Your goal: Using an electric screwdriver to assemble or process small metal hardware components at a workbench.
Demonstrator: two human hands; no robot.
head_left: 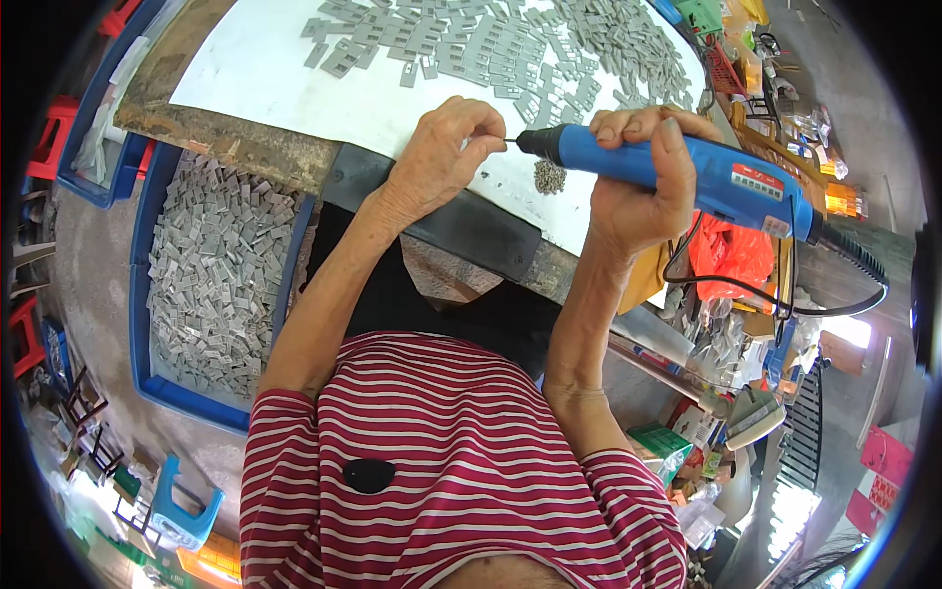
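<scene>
My right hand (643, 191) is wrapped round a blue electric screwdriver (731, 177), held level with its black nose to the left. My left hand (440, 157) is closed in a pinch at the tip of the thin bit. Whatever lies between those fingertips is too small to make out. Just below the screwdriver's nose, a small heap of screws (549, 178) rests on the white sheet (285, 88). Farther back, many flat grey pieces with small openings (481, 59) lie in rows, and a looser pile of grey pieces (628, 49) spreads at the far right.
A blue crate (140, 324) full of grey pieces (221, 285) stands on the floor left of the table. Dark padding (471, 236) covers the table's near edge. The screwdriver's black cable (854, 265) loops down at right, near a red plastic bag (731, 260). A blue stool (182, 510) stands lower left.
</scene>
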